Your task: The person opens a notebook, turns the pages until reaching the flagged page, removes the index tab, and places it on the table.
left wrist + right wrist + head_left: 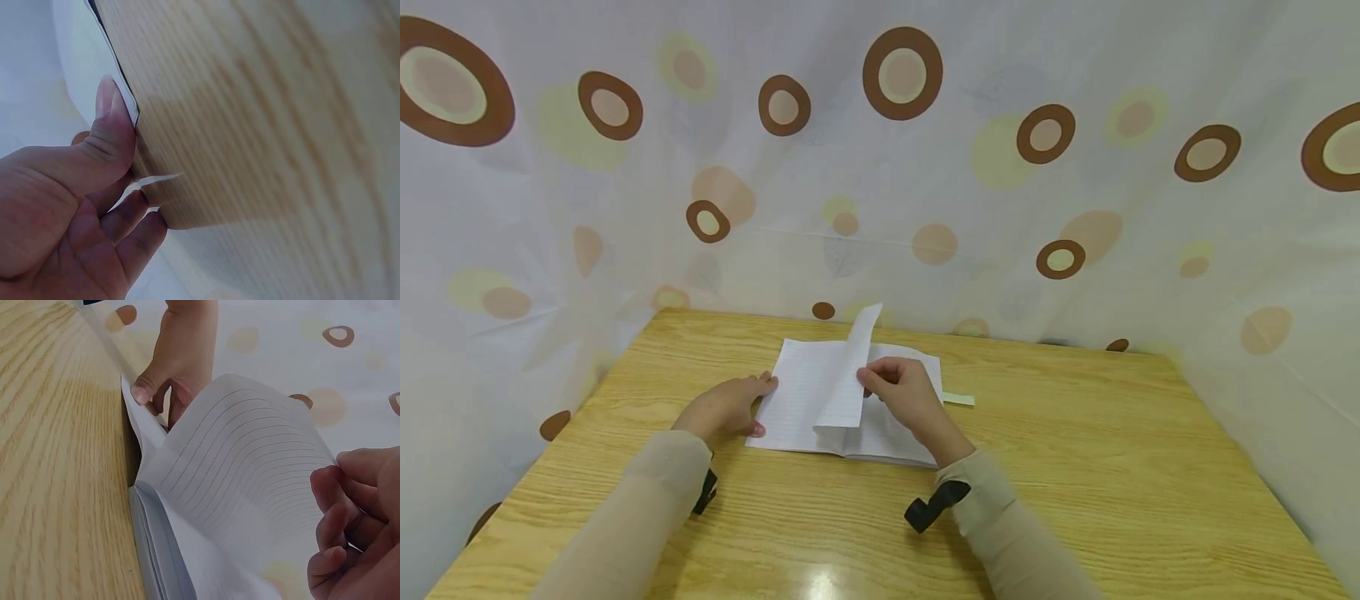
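A notebook (793, 383) with lined white pages lies spread on the wooden table. My right hand (913, 400) pinches the edge of one raised leaf (850, 367) between thumb and fingers, over the notebook's right half. The leaf stands up and curves, its ruled lines showing in the right wrist view. At the notebook's left edge rests my left hand (726, 408). Its thumb (112, 125) presses on the page near the lower corner, with the other fingers spread along the edge; their exact contact is partly hidden.
A pale green strip (958, 399) sticks out from the notebook's right side. The wooden table (1090, 467) reaches back to a white curtain (985, 200) patterned with brown and yellow circles. Black straps (936, 506) sit at both wrists.
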The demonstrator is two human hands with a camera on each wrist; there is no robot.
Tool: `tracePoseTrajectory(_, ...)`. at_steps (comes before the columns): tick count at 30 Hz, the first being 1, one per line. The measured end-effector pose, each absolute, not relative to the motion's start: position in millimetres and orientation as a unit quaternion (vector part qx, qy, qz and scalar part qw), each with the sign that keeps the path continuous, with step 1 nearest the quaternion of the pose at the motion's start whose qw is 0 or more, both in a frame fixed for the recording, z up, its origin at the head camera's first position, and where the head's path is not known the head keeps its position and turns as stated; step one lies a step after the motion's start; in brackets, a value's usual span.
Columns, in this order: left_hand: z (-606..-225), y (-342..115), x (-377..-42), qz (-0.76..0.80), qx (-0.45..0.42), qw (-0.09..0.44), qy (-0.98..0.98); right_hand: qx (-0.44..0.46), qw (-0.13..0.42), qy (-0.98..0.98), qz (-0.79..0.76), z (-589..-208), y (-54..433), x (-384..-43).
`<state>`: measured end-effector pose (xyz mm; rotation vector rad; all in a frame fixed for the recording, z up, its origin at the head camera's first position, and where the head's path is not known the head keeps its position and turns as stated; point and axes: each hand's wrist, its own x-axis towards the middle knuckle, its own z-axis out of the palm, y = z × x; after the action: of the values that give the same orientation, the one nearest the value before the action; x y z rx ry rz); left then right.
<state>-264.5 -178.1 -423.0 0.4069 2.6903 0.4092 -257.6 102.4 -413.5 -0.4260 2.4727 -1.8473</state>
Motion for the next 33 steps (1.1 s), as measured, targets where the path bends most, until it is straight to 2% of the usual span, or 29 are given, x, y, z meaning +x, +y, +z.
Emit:
tracePoseTrajectory(20, -428, -186, -268, 0.185, 0.166, 0.209, 0.946, -0.176, 0.042, 0.832, -0.524, -434, 89, -251)
tracePoseTrajectory(33, -428, -202, -271, 0.290, 0.217, 0.241, 0.900, -0.231, 0.104, 0.851, -0.460, -444, 86, -250)
